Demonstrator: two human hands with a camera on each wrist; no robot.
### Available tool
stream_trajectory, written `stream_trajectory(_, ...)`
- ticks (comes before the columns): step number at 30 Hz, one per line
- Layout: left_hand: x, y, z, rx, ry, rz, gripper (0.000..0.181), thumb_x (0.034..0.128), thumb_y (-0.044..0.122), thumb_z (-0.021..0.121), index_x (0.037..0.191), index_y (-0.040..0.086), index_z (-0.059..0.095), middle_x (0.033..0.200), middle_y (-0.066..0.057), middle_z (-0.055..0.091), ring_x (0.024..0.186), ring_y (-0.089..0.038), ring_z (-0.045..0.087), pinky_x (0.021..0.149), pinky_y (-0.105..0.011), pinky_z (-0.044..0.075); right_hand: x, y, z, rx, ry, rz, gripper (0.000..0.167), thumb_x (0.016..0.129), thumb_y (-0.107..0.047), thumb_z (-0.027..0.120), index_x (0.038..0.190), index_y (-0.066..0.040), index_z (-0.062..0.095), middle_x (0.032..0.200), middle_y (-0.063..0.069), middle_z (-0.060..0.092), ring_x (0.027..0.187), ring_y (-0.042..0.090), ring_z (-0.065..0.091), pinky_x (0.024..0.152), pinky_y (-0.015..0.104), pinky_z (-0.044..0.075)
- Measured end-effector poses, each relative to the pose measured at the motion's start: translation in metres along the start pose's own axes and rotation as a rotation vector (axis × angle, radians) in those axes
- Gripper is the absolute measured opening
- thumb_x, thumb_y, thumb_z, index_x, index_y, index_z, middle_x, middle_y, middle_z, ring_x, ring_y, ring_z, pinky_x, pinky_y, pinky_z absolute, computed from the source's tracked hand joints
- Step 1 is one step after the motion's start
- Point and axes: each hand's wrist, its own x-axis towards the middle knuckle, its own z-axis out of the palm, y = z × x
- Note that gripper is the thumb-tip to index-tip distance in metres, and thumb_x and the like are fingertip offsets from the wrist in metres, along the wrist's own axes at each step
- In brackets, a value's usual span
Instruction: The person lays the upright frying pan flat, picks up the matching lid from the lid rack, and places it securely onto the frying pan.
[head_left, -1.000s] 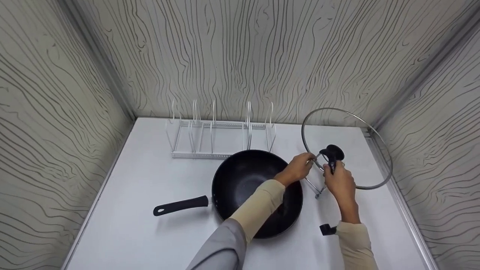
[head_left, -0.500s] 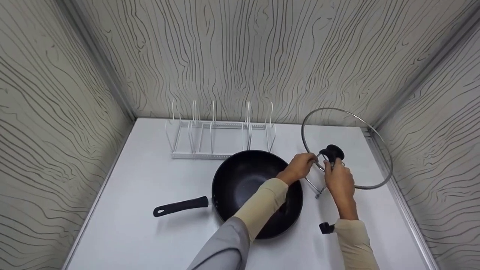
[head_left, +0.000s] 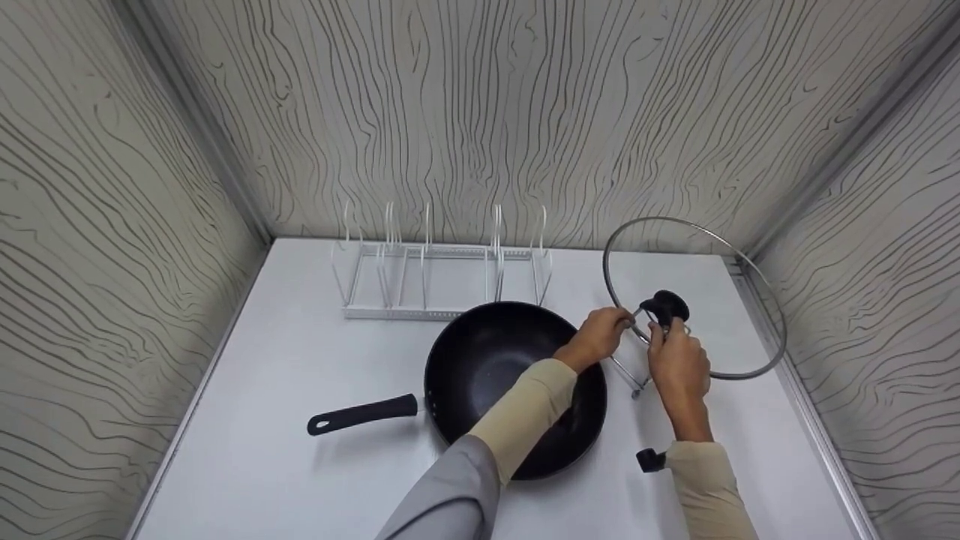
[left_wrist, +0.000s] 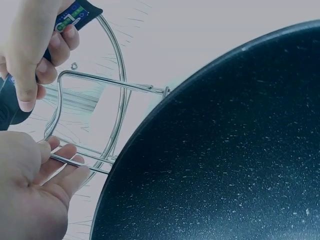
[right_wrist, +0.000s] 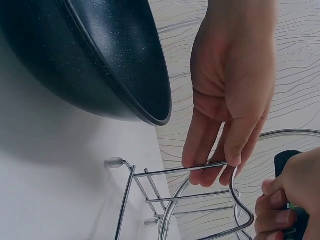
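Note:
My left hand (head_left: 598, 335) pinches the top wire of a chrome wire stand (right_wrist: 165, 171) between thumb and fingers. Just to its right, my right hand (head_left: 679, 365) grips the black handle (head_left: 670, 306) of a large glass lid (head_left: 784, 330) with a metal rim. The lid leans upright at the stand, its lower rim passing among the wires in the left wrist view. Beneath my left forearm sits a deep black wok (head_left: 480, 367), its handle (head_left: 362, 415) pointing left. My fingers partly hide the lid handle.
A white wire rack (head_left: 405, 312) with several upright dividers stands at the back of the white table (head_left: 247, 465), behind the wok. Patterned panels (head_left: 480, 112) enclose the back and both sides. A small black device (head_left: 651, 460) sits at my right sleeve.
Both hands keep nearly the same place on the stand and lid handle. My right hand's fingers and wrist have shifted slightly; the lid, stand and wok stay put.

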Motion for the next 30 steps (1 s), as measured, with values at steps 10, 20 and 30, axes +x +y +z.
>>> stream_trajectory(10, 0.0017, -0.0006, -0.0013, -0.005, -0.009, -0.034, 0.022, 0.1096, 0.009, 0.056, 0.118, 0.002, 0.076, 0.118, -0.009, 0.078, 0.115, -0.018, 0.073, 0.099, -0.019, 0.054, 0.0017, -0.0001, 0.0012, -0.009, 0.017, -0.004, 0.036, 0.109, -0.025, 0.060, 0.104, 0.010, 0.061, 0.084, 0.040, 0.068, 0.073, 0.060, 0.068, 0.059, 0.068, 0.049)
stream_trajectory(20, 0.0017, 0.0041, -0.0013, -0.026, -0.004, -0.073, 0.022, 0.1094, 0.009, 0.056, 0.115, 0.002, 0.076, 0.117, -0.010, 0.079, 0.114, -0.019, 0.073, 0.098, -0.020, 0.054, 0.0027, 0.0048, 0.0006, -0.014, 0.059, -0.032, 0.033, 0.106, -0.023, 0.064, 0.101, 0.009, 0.064, 0.073, 0.032, 0.068, 0.061, 0.049, 0.066, 0.053, 0.060, 0.046)
stream_trajectory(30, 0.0009, 0.0050, -0.0010, -0.009, -0.018, -0.090, 0.023, 0.1101, 0.010, 0.055, 0.115, 0.004, 0.076, 0.115, -0.008, 0.079, 0.112, -0.017, 0.073, 0.096, -0.019, 0.054, 0.0007, 0.0036, -0.0053, -0.023, 0.099, -0.066, 0.030, 0.105, -0.022, 0.066, 0.097, 0.007, 0.063, 0.067, 0.032, 0.065, 0.055, 0.048, 0.063, 0.049, 0.061, 0.045)
